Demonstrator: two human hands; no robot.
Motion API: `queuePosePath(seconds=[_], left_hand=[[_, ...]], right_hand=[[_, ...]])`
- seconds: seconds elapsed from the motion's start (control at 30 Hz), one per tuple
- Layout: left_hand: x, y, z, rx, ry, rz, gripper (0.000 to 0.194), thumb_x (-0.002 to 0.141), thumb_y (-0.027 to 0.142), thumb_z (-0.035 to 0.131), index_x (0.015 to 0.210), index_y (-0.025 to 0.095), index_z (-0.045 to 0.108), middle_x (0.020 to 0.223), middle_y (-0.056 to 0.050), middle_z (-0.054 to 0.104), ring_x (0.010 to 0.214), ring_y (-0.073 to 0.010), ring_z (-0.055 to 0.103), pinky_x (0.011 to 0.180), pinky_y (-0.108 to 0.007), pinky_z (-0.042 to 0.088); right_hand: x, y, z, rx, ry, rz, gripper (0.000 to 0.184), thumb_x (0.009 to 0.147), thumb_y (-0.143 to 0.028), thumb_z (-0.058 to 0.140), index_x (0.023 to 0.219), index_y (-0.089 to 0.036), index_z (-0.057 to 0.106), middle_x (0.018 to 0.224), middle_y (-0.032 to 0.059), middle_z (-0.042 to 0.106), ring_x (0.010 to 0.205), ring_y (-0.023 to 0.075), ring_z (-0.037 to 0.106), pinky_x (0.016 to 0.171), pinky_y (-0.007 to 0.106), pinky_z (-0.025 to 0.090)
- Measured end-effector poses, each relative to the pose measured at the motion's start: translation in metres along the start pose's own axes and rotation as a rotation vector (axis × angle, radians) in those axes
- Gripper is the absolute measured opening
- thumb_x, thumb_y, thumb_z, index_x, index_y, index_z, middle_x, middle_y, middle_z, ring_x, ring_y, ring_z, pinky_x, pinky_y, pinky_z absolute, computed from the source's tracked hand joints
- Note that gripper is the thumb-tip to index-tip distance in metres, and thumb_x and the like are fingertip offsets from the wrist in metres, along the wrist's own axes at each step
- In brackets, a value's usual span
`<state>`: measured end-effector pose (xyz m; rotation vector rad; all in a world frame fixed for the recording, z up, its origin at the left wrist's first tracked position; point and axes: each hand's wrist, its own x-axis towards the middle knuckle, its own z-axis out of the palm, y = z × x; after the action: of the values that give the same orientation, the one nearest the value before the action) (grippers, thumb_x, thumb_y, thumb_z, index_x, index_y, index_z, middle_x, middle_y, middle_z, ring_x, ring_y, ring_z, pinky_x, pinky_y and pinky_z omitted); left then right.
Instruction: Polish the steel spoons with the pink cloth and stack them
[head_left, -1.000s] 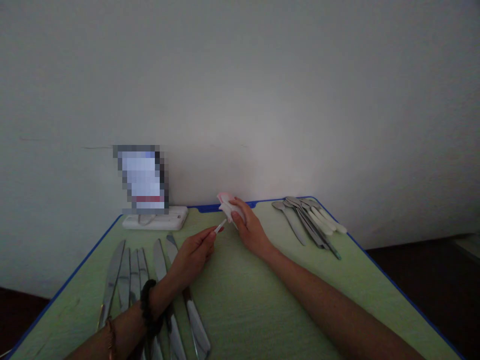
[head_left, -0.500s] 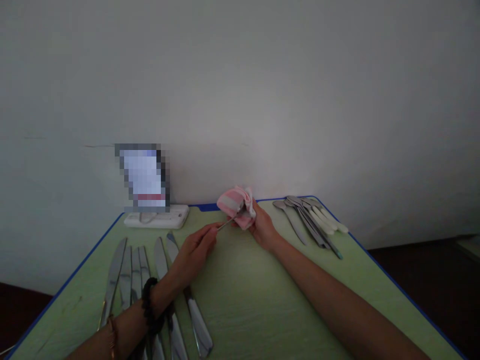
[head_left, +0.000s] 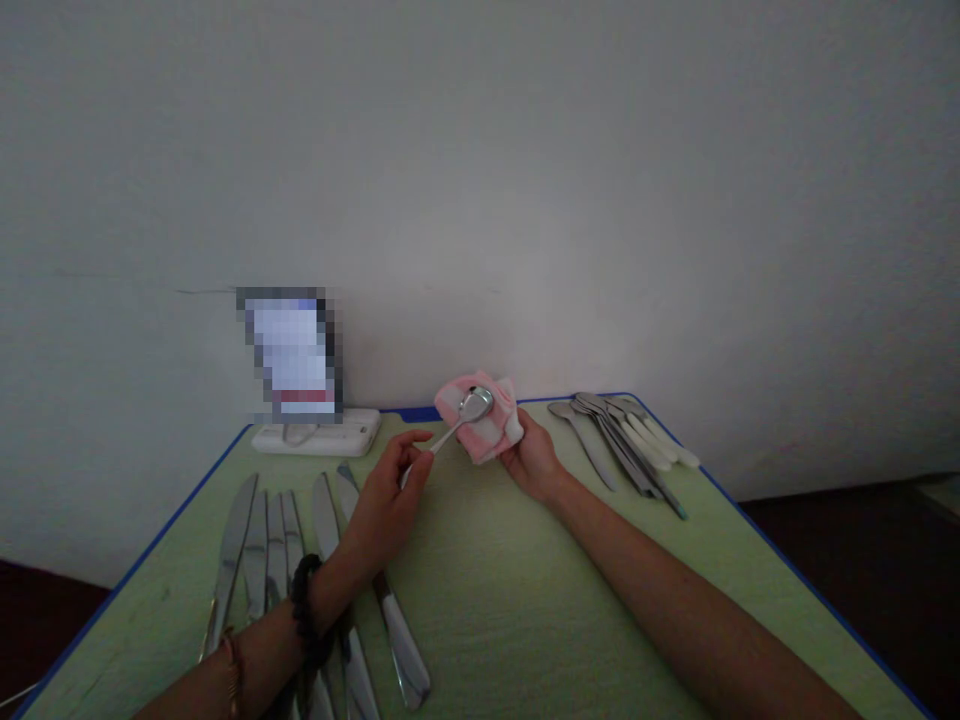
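Note:
My left hand grips the handle of a metal spoon, its shiny bowl pointing away from me. Behind the bowl is a pink and white cloth, spread over my right hand, whose fingers are mostly hidden under it. The spoon's bowl shows in front of the cloth. Under and beside my left forearm lie several table knives on the green table.
At the right back lies a group of spoons, several with pale handles. A white box-like device stands at the left back, with a blurred screen above it. The wall rises behind the table.
The cloth has opened away from the spoon's bowl, which was partly wrapped before and now shows fully. My left fingers have shifted along the handle, and the spoon has turned.

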<state>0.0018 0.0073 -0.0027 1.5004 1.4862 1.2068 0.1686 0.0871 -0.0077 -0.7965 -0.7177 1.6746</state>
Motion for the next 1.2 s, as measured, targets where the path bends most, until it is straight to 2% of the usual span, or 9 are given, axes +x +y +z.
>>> queuePosePath(seconds=[0.13, 0.27, 0.4, 0.5, 0.67, 0.8, 0.93, 1.07, 1.2], left_hand=[[0.001, 0.002, 0.0, 0.084, -0.126, -0.01, 0.035, 0.086, 0.045, 0.043, 0.096, 0.015, 0.057, 0.059, 0.006, 0.043, 0.05, -0.0111, 0.038, 0.048, -0.022, 0.029], [-0.001, 0.006, -0.001, 0.198, -0.248, -0.001, 0.037, 0.086, 0.046, 0.04, 0.086, 0.016, 0.061, 0.053, 0.006, 0.039, 0.05, -0.0121, 0.038, 0.048, -0.022, 0.026], [-0.003, 0.006, -0.001, 0.256, -0.34, 0.028, 0.034, 0.086, 0.045, 0.038, 0.077, 0.018, 0.056, 0.053, 0.006, 0.04, 0.049, -0.0127, 0.038, 0.049, -0.023, 0.025], [-0.006, 0.004, 0.0, 0.379, -0.393, 0.108, 0.03, 0.088, 0.042, 0.037, 0.071, 0.02, 0.047, 0.054, 0.004, 0.044, 0.051, -0.0136, 0.041, 0.052, -0.024, 0.025], [-0.008, 0.004, 0.0, 0.495, -0.418, 0.153, 0.026, 0.09, 0.039, 0.033, 0.073, 0.022, 0.043, 0.056, 0.003, 0.047, 0.051, -0.0153, 0.045, 0.054, -0.026, 0.027], [-0.007, 0.007, -0.001, 0.401, -0.438, 0.142, 0.028, 0.092, 0.037, 0.031, 0.07, 0.022, 0.042, 0.056, 0.002, 0.052, 0.052, -0.0153, 0.049, 0.057, -0.026, 0.033], [-0.007, 0.009, -0.002, 0.352, -0.41, 0.124, 0.028, 0.091, 0.038, 0.032, 0.078, 0.021, 0.05, 0.054, 0.004, 0.049, 0.049, -0.0143, 0.047, 0.054, -0.024, 0.032], [-0.008, 0.01, -0.005, 0.327, -0.489, 0.15, 0.027, 0.09, 0.036, 0.035, 0.087, 0.02, 0.056, 0.054, 0.004, 0.049, 0.049, -0.0133, 0.046, 0.051, -0.023, 0.031], [-0.008, 0.008, -0.007, 0.282, -0.543, 0.132, 0.031, 0.093, 0.036, 0.031, 0.095, 0.019, 0.056, 0.053, 0.005, 0.051, 0.049, -0.0127, 0.048, 0.055, -0.023, 0.036]], right_hand=[[-0.002, -0.003, -0.001, 0.023, -0.055, -0.004, 0.016, 0.076, -0.031, 0.048, 0.07, -0.021, 0.059, 0.061, -0.0028, 0.062, 0.059, 0.0149, 0.056, 0.066, 0.03, 0.05], [-0.005, -0.002, 0.001, -0.081, -0.11, -0.026, 0.019, 0.074, -0.038, 0.057, 0.076, -0.02, 0.062, 0.068, -0.0018, 0.065, 0.064, 0.0147, 0.056, 0.068, 0.029, 0.048], [-0.007, 0.002, 0.002, -0.261, -0.171, -0.115, 0.029, 0.066, -0.039, 0.071, 0.086, -0.019, 0.063, 0.073, -0.002, 0.065, 0.064, 0.0117, 0.055, 0.063, 0.023, 0.043], [-0.008, 0.005, 0.001, -0.367, -0.194, -0.151, 0.029, 0.066, -0.04, 0.072, 0.083, -0.018, 0.062, 0.069, -0.0033, 0.062, 0.059, 0.0091, 0.05, 0.057, 0.021, 0.039], [-0.006, 0.007, -0.001, -0.436, -0.198, -0.183, 0.028, 0.069, -0.042, 0.069, 0.08, -0.018, 0.06, 0.067, -0.0035, 0.058, 0.059, 0.0094, 0.048, 0.056, 0.021, 0.037], [-0.004, 0.01, 0.0, -0.424, -0.116, -0.213, 0.027, 0.074, -0.044, 0.065, 0.078, -0.018, 0.06, 0.067, -0.0038, 0.058, 0.061, 0.0096, 0.048, 0.059, 0.022, 0.038], [-0.001, 0.014, 0.0, -0.346, -0.021, -0.228, 0.03, 0.074, -0.047, 0.062, 0.081, -0.019, 0.059, 0.071, -0.0022, 0.061, 0.068, 0.0119, 0.054, 0.064, 0.024, 0.043], [-0.002, 0.01, 0.003, -0.174, 0.006, -0.15, 0.031, 0.074, -0.049, 0.063, 0.085, -0.02, 0.058, 0.076, 0.0004, 0.066, 0.074, 0.0163, 0.062, 0.066, 0.029, 0.049], [-0.005, 0.0, 0.004, -0.126, -0.072, -0.038, 0.032, 0.073, -0.049, 0.064, 0.08, -0.018, 0.061, 0.075, 0.0047, 0.069, 0.078, 0.0197, 0.066, 0.069, 0.032, 0.052]])
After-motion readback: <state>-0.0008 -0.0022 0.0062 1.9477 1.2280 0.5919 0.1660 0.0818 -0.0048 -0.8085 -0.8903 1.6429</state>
